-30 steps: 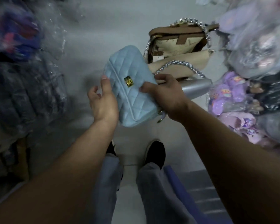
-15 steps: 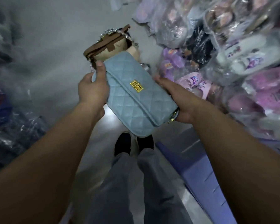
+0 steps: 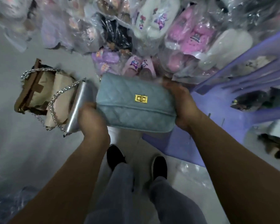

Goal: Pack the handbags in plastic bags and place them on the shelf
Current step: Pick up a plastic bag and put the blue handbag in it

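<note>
A light blue quilted handbag [image 3: 132,107] with a gold clasp is held level in front of me, above the floor. My left hand [image 3: 91,120] grips its left end from below. My right hand [image 3: 181,104] grips its right end, fingers curled over the top edge. To the left on the floor stand several more handbags [image 3: 55,97], brown, beige and silver, with silver chain straps. No plastic bag is around the blue handbag.
Piles of slippers in clear plastic bags [image 3: 152,38] fill the top and right. A purple plastic rack [image 3: 249,94] stands at the right. My feet [image 3: 136,162] are on the light floor [image 3: 14,143] below the bag. More bagged goods lie at the lower left.
The view has swung to the right. The blue handbag has turned from tilted to level, and my hands have shifted to grip its two ends.
</note>
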A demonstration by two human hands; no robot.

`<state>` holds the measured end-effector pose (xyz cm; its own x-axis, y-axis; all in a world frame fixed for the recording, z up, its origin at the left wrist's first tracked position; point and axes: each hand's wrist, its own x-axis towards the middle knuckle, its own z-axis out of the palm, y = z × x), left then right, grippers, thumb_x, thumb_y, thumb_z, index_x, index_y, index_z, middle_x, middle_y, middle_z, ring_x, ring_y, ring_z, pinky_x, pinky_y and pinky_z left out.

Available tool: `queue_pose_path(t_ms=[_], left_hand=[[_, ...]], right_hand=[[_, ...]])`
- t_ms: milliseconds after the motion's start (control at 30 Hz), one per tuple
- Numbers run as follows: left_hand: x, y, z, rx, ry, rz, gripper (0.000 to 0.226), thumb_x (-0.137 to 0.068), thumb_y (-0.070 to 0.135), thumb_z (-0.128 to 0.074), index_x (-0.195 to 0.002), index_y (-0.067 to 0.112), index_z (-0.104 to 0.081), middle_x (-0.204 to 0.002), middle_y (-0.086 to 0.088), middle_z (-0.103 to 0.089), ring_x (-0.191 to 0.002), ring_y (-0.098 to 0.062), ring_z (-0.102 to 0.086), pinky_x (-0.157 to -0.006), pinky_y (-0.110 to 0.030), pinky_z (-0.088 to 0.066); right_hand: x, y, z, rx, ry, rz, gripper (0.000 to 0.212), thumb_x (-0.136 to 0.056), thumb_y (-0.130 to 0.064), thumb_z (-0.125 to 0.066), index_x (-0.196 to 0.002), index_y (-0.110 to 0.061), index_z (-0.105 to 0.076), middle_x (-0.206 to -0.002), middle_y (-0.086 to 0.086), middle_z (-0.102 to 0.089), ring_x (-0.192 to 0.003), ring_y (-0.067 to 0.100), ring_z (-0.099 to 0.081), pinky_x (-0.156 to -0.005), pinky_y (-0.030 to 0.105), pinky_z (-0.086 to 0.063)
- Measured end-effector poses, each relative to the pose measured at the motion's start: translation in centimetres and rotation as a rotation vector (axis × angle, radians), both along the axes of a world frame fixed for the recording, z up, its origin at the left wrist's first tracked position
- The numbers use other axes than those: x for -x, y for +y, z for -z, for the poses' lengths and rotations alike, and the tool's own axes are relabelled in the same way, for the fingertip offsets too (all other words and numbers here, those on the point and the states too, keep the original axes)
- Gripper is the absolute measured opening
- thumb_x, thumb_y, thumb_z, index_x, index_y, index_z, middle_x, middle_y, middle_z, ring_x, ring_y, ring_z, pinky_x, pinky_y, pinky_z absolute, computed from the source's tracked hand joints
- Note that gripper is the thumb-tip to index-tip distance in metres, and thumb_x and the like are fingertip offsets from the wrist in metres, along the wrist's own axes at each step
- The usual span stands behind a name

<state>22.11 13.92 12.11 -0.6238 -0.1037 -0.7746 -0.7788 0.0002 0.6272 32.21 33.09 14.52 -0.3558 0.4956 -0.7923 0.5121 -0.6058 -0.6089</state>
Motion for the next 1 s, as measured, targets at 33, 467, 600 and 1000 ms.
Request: queue_pose_path(t_ms=[33,467,600,1000], left_hand=[[-1.6,1.0,0.0,0.031,0.028,0.114,0.016,-0.088,0.025,-0.04,-0.083,0.017,-0.053,-0.096,-0.011,-0.053,-0.087,-0.019,-0.054,-0.082,-0.035,-0.047],[-18.0,16.5,2.4,0.007,-0.225,0.705,0.046,-0.095,0.037,-0.037,-0.082,0.025,-0.08,-0.096,-0.003,-0.078,-0.098,-0.03,-0.071,-0.086,-0.04,-0.058],[-21.2,20.1,2.9,0.163,-0.161,0.798,0.065,-0.079,0.052,-0.032,-0.119,0.014,-0.067,-0.123,-0.014,-0.067,-0.115,-0.036,-0.061,-0.104,-0.052,-0.047],[-25.1,23.9,6.4,0.602,-0.111,0.735,0.055,-0.102,0.048,-0.033,-0.141,0.013,-0.047,-0.145,-0.019,-0.043,-0.134,-0.039,-0.041,-0.115,-0.049,-0.031]], right_hand=[[-1.8,0.8,0.1,-0.065,-0.055,0.045,0.06,-0.085,-0.035,-0.072,-0.125,0.007,-0.058,-0.124,0.028,-0.065,-0.113,0.045,-0.065,-0.095,0.068,-0.05],[-24.3,11.3,4.2,-0.252,-0.317,0.338,0.03,-0.076,-0.044,-0.078,-0.099,-0.025,-0.076,-0.101,-0.006,-0.076,-0.087,0.013,-0.071,-0.074,0.028,-0.058],[-27.2,13.2,5.8,-0.272,-0.316,0.388,0.058,-0.062,-0.049,-0.075,-0.111,-0.019,-0.063,-0.111,0.002,-0.066,-0.094,0.018,-0.065,-0.082,0.031,-0.052],[-30.8,17.0,11.1,-0.234,-0.189,0.164,0.011,-0.082,-0.02,-0.077,-0.091,-0.024,-0.071,-0.092,-0.006,-0.075,-0.088,0.016,-0.072,-0.084,0.041,-0.061]])
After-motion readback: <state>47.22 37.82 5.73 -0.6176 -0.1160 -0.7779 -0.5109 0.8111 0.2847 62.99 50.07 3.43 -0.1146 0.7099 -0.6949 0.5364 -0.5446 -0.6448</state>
